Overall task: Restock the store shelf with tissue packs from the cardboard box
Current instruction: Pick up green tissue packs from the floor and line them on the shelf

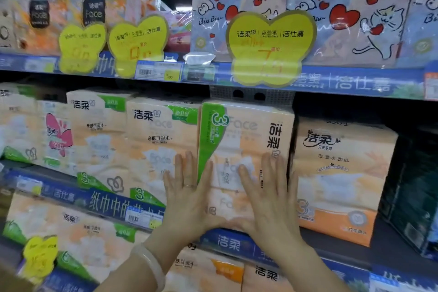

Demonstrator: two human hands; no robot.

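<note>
- Pack (245, 163) looks light, soft and squashy in slick film, I'd judge; best taken by its two short sides or pushed flat on the face, not pinched.
- Peach wrap, green band down its left edge, printing turned sideways; stands on end on the middle shelf (237, 243), front face outward.
- Left hand (189, 193) presses flat on the pack's left edge, fingers straight, gripping nothing; ring and pale bangle show.
- Right hand (270, 193) lies flat on the pack's lower right, likewise ungripped.
- Similar packs touch the pack's left; orange pack (343, 180) just right.
- Yellow tag (270, 47) hangs above the pack.
</note>
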